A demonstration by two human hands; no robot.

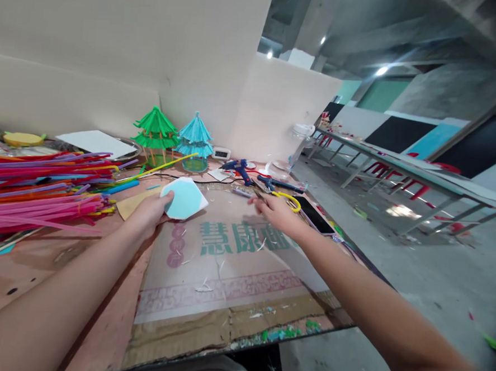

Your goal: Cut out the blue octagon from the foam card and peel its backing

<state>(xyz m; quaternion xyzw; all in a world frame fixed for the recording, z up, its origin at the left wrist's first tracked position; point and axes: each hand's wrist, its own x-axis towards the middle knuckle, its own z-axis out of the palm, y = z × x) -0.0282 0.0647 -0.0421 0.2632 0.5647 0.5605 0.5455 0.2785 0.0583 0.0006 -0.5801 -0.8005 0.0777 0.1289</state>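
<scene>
My left hand pinches a light blue hexagonal piece of paper by its left edge, with a white layer showing along its right side. My right hand is at a pair of scissors with yellow handles, its fingers closed around the dark blade part. The fingertips are slightly blurred. Under both hands lies a cardboard sheet with green and red print, strewn with small white scraps. Close to the right hand rests a dark phone.
Bundles of coloured pipe cleaners lie at left. Behind stand a green two-tier pavilion model and a blue one. A blue glue gun, a small white clock and a clear jar are along the back.
</scene>
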